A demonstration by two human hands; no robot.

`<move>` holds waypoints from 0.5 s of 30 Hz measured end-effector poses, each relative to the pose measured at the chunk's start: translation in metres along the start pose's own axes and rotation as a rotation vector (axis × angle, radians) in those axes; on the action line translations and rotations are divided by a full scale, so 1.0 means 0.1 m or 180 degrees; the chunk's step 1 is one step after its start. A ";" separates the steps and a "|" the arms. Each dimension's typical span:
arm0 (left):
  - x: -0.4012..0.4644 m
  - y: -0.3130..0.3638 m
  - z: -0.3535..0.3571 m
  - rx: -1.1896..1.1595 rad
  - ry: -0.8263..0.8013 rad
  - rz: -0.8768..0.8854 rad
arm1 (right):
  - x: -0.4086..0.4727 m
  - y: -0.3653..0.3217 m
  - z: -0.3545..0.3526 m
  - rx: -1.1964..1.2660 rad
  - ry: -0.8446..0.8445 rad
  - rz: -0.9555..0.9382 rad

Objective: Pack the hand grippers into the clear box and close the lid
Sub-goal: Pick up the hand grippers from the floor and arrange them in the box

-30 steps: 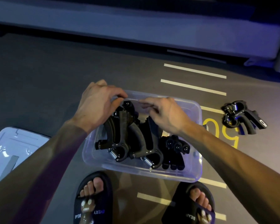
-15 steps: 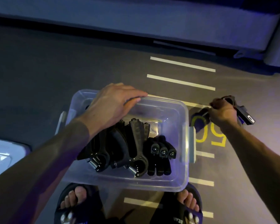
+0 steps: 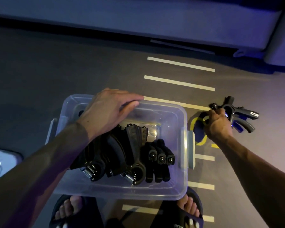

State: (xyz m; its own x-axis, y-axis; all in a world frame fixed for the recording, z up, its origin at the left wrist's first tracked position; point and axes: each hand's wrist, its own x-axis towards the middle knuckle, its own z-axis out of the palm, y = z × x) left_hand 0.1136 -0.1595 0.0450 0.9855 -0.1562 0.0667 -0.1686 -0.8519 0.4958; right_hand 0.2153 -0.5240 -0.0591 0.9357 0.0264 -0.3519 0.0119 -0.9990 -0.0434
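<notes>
the loose hand grippers (image 3: pixel 235 113) lie on the floor (image 3: pixel 56 71) to the right of the clear box (image 3: pixel 181 162), which sits on the floor just ahead of the person's sandalled feet (image 3: pixel 69 209). the right hand (image 3: pixel 218 123) curls its fingers around them at the spring end. judged stiff, hard plastic with a steel coil, moderately heavy; take hold at the hinge or across both handles, since a single handle may pivot. packed grippers (image 3: pixel 122 152) already fill the box's left and centre. the left hand (image 3: pixel 109 109) rests on the far rim, fingers extended, steadying the box. the lid (image 3: pixel 0 160) lies well apart at the left edge.
</notes>
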 end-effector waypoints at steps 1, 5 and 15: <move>-0.01 0.00 0.00 -0.0031 0.0020 0.0011 | -0.01 0.02 -0.02 0.0141 0.0028 -0.0139; -0.03 -0.02 0.02 -0.0019 0.0049 0.0097 | -0.12 -0.01 -0.05 0.0309 0.0159 -0.0503; -0.30 0.03 -0.13 0.0036 0.0255 -0.0048 | -0.14 -0.37 -0.76 0.2195 0.1273 -0.0097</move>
State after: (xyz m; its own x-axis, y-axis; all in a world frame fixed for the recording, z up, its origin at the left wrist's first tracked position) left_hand 0.0839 -0.1508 0.0552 0.9863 -0.1032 0.1285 -0.1535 -0.8595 0.4875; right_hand 0.2285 -0.4903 0.0183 0.9956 -0.0922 0.0154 -0.0590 -0.7468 -0.6624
